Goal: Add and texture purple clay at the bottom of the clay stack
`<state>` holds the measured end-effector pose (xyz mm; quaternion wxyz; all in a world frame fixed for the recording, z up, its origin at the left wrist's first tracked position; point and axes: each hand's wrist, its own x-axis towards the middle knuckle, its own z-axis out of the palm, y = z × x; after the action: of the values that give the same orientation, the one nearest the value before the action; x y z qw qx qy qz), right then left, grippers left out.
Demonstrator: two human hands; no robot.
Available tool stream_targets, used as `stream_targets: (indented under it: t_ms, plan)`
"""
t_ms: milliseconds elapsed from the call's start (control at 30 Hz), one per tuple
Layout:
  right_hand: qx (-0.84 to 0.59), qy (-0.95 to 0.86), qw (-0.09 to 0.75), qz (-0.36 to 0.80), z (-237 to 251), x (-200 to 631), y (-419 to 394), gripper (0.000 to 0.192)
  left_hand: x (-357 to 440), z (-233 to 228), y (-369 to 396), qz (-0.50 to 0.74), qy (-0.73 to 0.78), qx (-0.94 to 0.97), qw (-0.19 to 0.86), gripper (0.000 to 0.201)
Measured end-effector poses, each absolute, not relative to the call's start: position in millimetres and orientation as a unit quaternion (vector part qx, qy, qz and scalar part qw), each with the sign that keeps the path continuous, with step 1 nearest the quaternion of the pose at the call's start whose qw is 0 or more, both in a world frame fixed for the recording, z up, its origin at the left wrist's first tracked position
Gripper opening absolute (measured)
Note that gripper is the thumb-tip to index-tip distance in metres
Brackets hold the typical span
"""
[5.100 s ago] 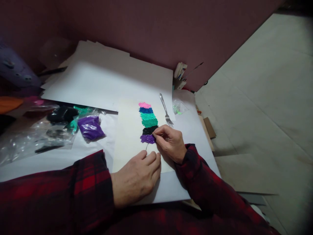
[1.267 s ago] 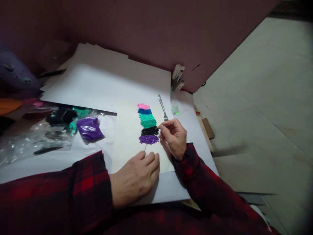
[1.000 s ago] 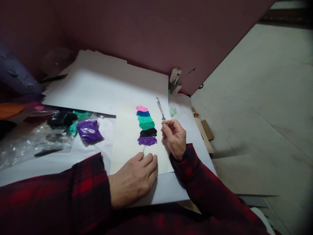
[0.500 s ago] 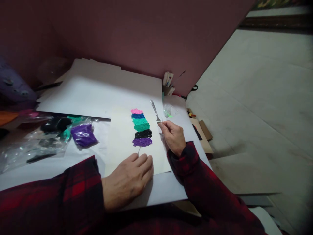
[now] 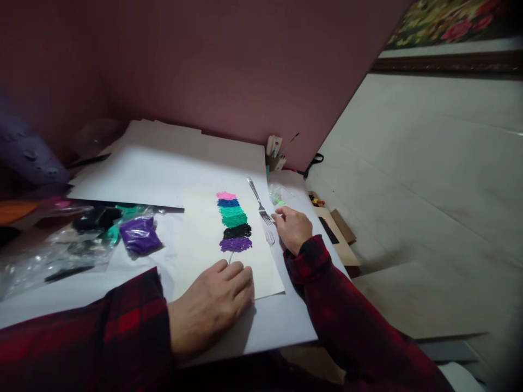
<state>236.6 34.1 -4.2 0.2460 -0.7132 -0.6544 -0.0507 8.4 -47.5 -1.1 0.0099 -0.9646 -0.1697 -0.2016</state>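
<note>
My left hand (image 5: 216, 305) rests on the lower part of a cream sheet (image 5: 196, 234), its fingers curled and the fingertips hidden; I cannot make out whether anything is under them. A thin dark line (image 5: 231, 258) runs from beside its knuckles to a strip of textured bands. From bottom to top, the bands are purple (image 5: 236, 244), black (image 5: 237, 231), green (image 5: 233, 216), blue (image 5: 227, 202) and pink (image 5: 226, 195). Right of the strip is a metal fork (image 5: 255, 195), handle pointing away. My right hand (image 5: 293, 228) has its closed fingertips at the ends of the tines, whose shadow falls on the sheet.
On the left lie a purple packet (image 5: 141, 235), a black lump (image 5: 98, 218) and crumpled clear plastic (image 5: 32, 267). Large white sheets (image 5: 171, 163) are stacked at the back. A small clear bag (image 5: 279, 194) and a pen holder (image 5: 275, 152) stand near the right edge.
My right hand has shifted right along the fork, from its neck to the tine ends, so the tines now show. My left hand stays on the sheet. The camera view has tilted up slightly.
</note>
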Motion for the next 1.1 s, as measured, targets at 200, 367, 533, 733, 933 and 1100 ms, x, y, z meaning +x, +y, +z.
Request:
stream_targets:
  t_ms: [200, 367, 533, 733, 933, 1100]
  plan:
    - [-0.634, -0.730, 0.246, -0.074, -6, 231, 32, 0.022, 11, -6, -49, -0.260, -0.183, -0.947, -0.042, 0.019]
    - [-0.608, -0.760, 0.221, -0.062, -14, 230, 33, 0.018, -1, -1, -28, -0.396, -0.309, -0.861, -0.085, 0.022]
    - [-0.612, -0.757, 0.215, -0.073, -17, 228, 33, 0.018, -25, 13, 8, -0.408, -0.579, -0.677, -0.200, 0.045]
    - [-0.615, -0.756, 0.210, -0.076, -17, 225, 32, 0.019, -32, 18, 20, -0.450, -0.599, -0.572, -0.334, 0.066]
    - [-0.616, -0.753, 0.225, -0.059, -20, 225, 33, 0.019, -29, 29, 16, -0.505, -0.557, -0.435, -0.496, 0.063]
    - [-0.604, -0.747, 0.278, -0.029, -19, 225, 32, 0.018, -30, 30, 15, -0.454, -0.510, -0.421, -0.598, 0.031]
